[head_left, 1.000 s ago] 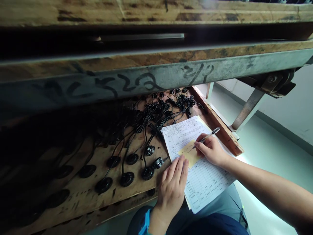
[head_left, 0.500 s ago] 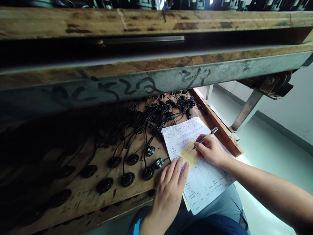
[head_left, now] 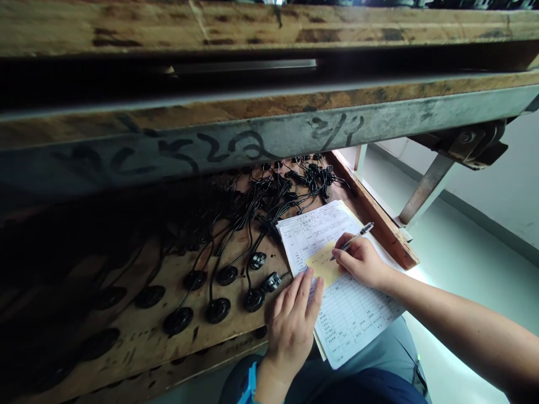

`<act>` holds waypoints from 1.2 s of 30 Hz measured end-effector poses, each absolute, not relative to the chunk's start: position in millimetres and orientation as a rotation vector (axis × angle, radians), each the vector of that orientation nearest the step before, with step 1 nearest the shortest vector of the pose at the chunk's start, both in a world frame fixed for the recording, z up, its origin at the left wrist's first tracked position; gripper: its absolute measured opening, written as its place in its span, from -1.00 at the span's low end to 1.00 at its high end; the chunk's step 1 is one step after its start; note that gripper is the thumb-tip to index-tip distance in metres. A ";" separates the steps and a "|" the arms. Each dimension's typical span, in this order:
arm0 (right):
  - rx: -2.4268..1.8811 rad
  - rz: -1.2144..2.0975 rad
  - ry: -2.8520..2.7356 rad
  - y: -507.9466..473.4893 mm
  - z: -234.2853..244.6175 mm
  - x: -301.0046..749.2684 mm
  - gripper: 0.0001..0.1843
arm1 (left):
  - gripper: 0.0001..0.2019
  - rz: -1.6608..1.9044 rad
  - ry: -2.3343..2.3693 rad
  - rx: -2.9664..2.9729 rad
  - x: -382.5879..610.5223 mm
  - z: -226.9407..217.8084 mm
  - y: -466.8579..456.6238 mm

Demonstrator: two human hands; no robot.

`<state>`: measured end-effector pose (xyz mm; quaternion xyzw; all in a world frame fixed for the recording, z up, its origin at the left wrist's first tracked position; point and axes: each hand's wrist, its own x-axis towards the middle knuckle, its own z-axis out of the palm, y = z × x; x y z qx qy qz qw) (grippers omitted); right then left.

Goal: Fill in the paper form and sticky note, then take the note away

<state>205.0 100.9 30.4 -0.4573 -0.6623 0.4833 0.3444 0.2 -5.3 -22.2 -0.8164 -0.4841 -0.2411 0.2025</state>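
Gripped in my right hand (head_left: 362, 259) is a clear pen (head_left: 357, 234), its tip at a yellow sticky note (head_left: 326, 268) bearing some handwriting. Under the note lies a stack of printed forms (head_left: 353, 320), resting partly on the wooden shelf and partly over my lap. My left hand (head_left: 291, 322) lies flat with fingers stretched, its fingertips on the left edge of the papers and close to the note's lower corner. Just left of that hand are black round parts with cables (head_left: 254, 299) on the wooden shelf (head_left: 138, 336).
A metal beam (head_left: 290, 136) with dark handwritten marks crosses above the shelf, below another wooden board (head_left: 252, 28). The shelf's raised wooden edge (head_left: 374, 216) runs along the right. Beyond it stand a metal leg (head_left: 427, 191) and pale floor (head_left: 471, 269). Tangled black cables (head_left: 269, 196) lie farther back.
The pen tip has shifted slightly down and left on the note. My view has moved a little, and more of the blue wristband on my left wrist shows.
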 end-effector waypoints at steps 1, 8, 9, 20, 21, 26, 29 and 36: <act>-1.192 1.247 -1.730 101.1 29.9 205.1 -0.82 | -0.56 -0.662 -1.358 -2.281 0.0 -22.8 -5.4; -1.199 1.236 -1.735 100.9 29.8 205.1 -0.83 | -0.56 -0.667 -1.373 -2.289 -0.3 -25.0 -6.3; -1.197 1.224 -1.741 100.9 29.9 204.9 -0.83 | -0.57 -0.669 -1.370 -2.285 -0.3 -24.8 -6.2; -1.187 1.345 -1.713 95.4 48.1 203.9 -0.88 | -0.57 -0.667 -1.356 -2.266 2.3 -25.3 -4.6; -1.164 1.346 -1.741 93.8 47.4 203.6 -0.87 | -0.57 -0.665 -1.354 -2.267 2.3 -25.4 -4.8; -1.113 1.287 -1.851 91.3 35.9 203.4 -0.75 | -0.57 -0.647 -1.358 -2.275 1.8 -25.0 -5.4; -1.117 1.272 -1.860 93.3 33.2 203.5 -0.66 | -0.57 -0.630 -1.354 -2.286 1.5 -23.9 -5.3; -1.071 1.273 -1.831 94.7 34.3 196.4 -0.68 | -0.57 -0.651 -1.345 -2.284 1.1 -20.9 -4.9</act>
